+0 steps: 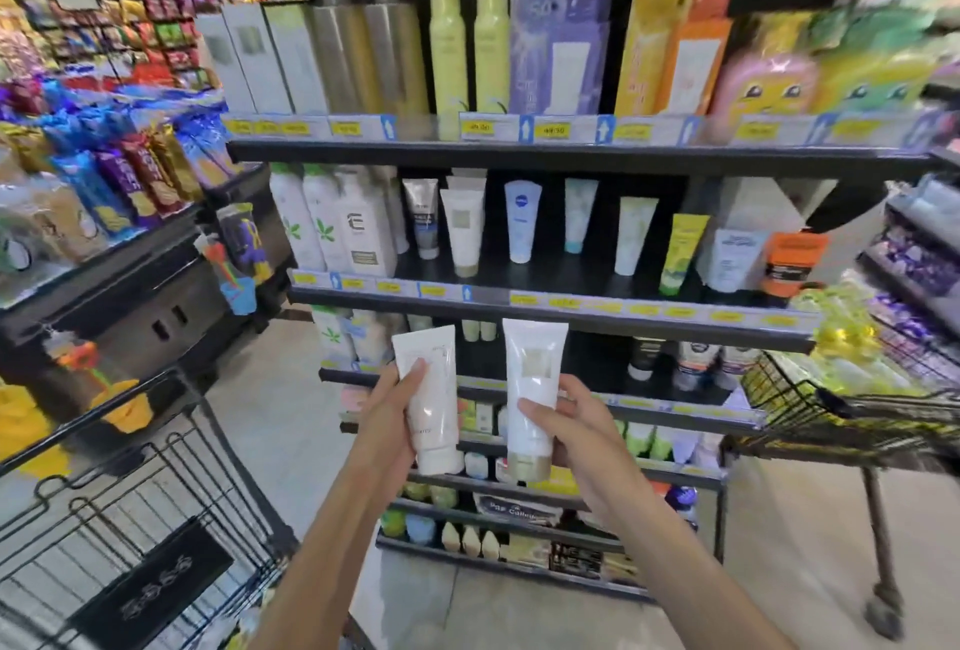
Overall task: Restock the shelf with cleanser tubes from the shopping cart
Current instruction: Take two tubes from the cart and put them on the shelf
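Notably, each hand, left point(397, 407) and right point(574, 423), clasped a white cleanser tube point(428, 400) point(532, 392) below the shelf point(550, 303); judged risk: toppling the standing matching tube point(462, 231) during placement.

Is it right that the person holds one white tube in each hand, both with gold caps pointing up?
Not quite. The left hand and right hand each hold a white tube, but the head view shows the caps pointing down, and only the right tube's cap looks gold.
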`<state>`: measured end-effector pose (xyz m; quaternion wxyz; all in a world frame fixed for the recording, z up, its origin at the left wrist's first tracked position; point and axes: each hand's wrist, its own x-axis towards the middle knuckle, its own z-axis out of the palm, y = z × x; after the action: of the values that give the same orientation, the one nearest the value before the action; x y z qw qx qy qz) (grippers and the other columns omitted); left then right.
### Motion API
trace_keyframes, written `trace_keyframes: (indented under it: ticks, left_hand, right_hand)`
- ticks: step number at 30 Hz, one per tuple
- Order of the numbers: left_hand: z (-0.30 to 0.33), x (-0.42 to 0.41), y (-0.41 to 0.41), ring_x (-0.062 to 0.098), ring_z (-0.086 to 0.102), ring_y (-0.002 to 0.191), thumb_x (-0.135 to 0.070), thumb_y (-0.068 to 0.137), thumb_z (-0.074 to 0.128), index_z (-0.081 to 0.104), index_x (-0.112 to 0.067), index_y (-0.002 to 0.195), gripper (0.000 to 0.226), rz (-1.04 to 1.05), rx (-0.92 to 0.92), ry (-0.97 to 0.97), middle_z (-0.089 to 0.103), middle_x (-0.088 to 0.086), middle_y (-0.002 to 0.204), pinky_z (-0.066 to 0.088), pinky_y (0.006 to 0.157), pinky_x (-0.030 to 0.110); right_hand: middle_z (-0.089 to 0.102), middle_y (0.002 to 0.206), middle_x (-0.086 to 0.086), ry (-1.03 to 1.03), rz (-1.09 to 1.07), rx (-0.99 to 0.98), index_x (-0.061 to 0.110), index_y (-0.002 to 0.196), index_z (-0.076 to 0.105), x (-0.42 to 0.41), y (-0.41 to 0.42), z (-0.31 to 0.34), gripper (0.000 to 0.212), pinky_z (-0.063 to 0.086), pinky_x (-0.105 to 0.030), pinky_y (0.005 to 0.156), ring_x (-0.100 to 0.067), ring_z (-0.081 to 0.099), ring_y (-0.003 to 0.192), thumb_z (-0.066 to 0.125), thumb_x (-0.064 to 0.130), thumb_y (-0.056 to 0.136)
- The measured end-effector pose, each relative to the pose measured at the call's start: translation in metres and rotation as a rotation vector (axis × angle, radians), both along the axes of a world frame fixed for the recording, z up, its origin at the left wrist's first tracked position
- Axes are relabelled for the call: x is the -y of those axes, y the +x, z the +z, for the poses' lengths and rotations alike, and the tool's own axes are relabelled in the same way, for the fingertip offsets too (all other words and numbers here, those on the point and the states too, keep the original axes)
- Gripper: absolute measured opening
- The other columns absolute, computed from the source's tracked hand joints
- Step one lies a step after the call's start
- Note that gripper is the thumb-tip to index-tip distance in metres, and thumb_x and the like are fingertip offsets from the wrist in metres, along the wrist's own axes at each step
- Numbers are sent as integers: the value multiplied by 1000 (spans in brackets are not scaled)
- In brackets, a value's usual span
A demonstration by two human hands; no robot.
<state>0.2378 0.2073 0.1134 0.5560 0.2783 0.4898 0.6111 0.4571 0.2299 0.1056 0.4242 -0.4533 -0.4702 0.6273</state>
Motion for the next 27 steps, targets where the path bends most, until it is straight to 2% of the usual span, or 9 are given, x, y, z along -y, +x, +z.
trace_keyframes:
  ticks: [4, 9, 13, 18, 21, 24, 25, 27]
  left_hand:
    - [-8, -25, 0, 41, 70, 99, -6, 92, 68, 58, -9, 134, 44, -69, -17, 41, 70, 22, 121, 60, 74, 45]
    - [-14, -65, -9, 39, 72, 99, 0, 74, 80, 55, -9, 137, 68, -130, -35, 82, 70, 21, 124, 61, 74, 44]
    - [-13, -94, -24, 39, 73, 98, -1, 78, 72, 55, -10, 135, 60, -150, -13, 129, 70, 21, 124, 62, 76, 45]
    - [-16, -122, -55, 40, 73, 98, -2, 75, 80, 55, -13, 134, 64, -135, 20, 145, 69, 22, 123, 62, 75, 47]
    - [-19, -128, -70, 40, 73, 98, -1, 78, 77, 55, -15, 134, 62, -122, 28, 137, 69, 22, 123, 62, 78, 47]
    - [-20, -132, -82, 40, 73, 100, -1, 77, 79, 54, -15, 135, 64, -95, 55, 131, 69, 21, 125, 62, 77, 46]
    - [-20, -132, -86, 39, 73, 99, 0, 78, 78, 54, -15, 135, 64, -84, 58, 127, 69, 21, 125, 63, 77, 46]
    - [-22, -133, -91, 39, 73, 97, 4, 84, 73, 54, -14, 135, 58, -66, 53, 127, 70, 21, 125, 63, 77, 46]
  right_hand:
    - [77, 112, 0, 0, -22, 7, 26, 122, 63, -21, 7, 2, 36, 59, -44, 89, -20, 74, 102, 79, 22, 89]
    - [77, 112, 1, 42, -30, 21, 25, 126, 61, -59, -3, 9, 40, 59, -45, 91, -18, 74, 104, 78, 18, 90]
    - [77, 112, 3, 83, -50, 65, 31, 124, 62, -96, -23, 18, 43, 59, -50, 93, -18, 74, 103, 81, 20, 87]
    - [77, 112, 2, 134, -44, 91, 29, 121, 62, -143, -62, 32, 43, 57, -47, 97, -17, 72, 105, 83, 19, 85]
    - [76, 112, 4, 192, -51, 119, 26, 122, 62, -169, -86, 43, 46, 59, -39, 90, -14, 72, 104, 84, 15, 83]
    - [76, 103, 13, 243, -45, 148, 30, 120, 60, -194, -106, 57, 44, 56, -23, 73, 3, 71, 90, 82, 14, 85]
    - [76, 101, 14, 258, -42, 152, 29, 120, 59, -202, -111, 60, 44, 56, -21, 71, 4, 71, 89, 82, 14, 86]
    - [77, 105, 9, 289, -34, 162, 25, 122, 60, -218, -120, 63, 45, 58, -26, 79, -1, 73, 94, 82, 13, 86]
